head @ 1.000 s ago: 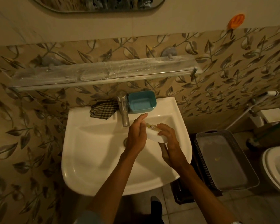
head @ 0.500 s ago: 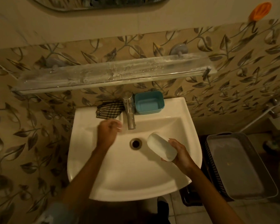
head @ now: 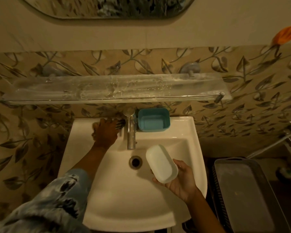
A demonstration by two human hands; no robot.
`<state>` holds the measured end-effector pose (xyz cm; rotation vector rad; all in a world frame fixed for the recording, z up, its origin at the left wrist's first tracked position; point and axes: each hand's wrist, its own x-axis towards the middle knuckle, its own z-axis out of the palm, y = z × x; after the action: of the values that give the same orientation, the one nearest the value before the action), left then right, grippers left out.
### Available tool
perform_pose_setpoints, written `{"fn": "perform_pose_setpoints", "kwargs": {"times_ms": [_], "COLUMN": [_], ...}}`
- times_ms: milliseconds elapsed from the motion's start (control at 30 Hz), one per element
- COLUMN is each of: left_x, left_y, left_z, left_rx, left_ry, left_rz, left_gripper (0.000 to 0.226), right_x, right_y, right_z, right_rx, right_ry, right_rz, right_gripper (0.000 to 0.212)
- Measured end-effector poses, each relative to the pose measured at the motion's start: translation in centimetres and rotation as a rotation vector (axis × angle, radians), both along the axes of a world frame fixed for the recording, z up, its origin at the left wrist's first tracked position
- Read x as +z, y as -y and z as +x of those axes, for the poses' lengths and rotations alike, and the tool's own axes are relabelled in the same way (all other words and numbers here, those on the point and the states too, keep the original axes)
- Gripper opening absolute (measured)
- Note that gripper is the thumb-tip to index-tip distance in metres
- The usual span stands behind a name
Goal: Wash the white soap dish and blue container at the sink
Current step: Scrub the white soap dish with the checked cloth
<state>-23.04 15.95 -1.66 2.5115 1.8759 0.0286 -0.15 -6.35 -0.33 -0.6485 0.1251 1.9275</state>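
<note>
The white oval plastic soap dish point(head: 161, 163) looked smooth and plain, with rounded ends, a broad unbroken face turned up to the camera and a shallow side wall showing along its right edge. It was held above the basin of the white ceramic sink point(head: 107, 190), just right of the round metal drain point(head: 135, 162). Its long axis ran diagonally: the far end pointed towards the spout of the steel tap point(head: 131, 132), and the near end sat in the right hand point(head: 180, 180). That hand grasped the dish from below, fingers curled under it and up its near end.

The blue rectangular plastic container point(head: 154, 121), round-cornered, stood upright with its open top up on the sink's back ledge, just right of the tap. Its long axis lay left to right along the leaf-patterned wall.

The left hand point(head: 106, 132) lay on the ledge left of the tap, over a dark checked cloth point(head: 120, 122). It was blurred, so whether it gripped the cloth could not be told
</note>
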Motion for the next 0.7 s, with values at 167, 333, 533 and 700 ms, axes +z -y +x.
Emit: {"fn": "perform_pose_setpoints", "kwargs": {"times_ms": [167, 333, 533, 700], "left_x": [1.3, 6.6, 7.2, 5.6], "left_y": [2.7, 9.7, 15.0, 18.3], "left_z": [-0.3, 0.4, 7.3, 10.0], "left_rx": [0.328, 0.198, 0.041, -0.131], "left_ry": [0.621, 1.271, 0.902, 0.446], "left_rz": [-0.014, -0.13, -0.165, -0.17], "left_gripper": [0.039, 0.038, 0.022, 0.033], "right_x": [0.5, 0.6, 1.4, 2.2], "right_y": [-1.4, -2.1, -2.0, -1.6], "right_z": [-0.4, -1.1, -3.6, -3.7], "right_rx": [-0.071, -0.105, -0.048, -0.075], "right_ry": [-0.002, -0.021, 0.168, 0.262], "right_rz": [-0.034, 0.017, 0.055, -0.004], "right_gripper": [0.07, 0.072, 0.046, 0.058]}}
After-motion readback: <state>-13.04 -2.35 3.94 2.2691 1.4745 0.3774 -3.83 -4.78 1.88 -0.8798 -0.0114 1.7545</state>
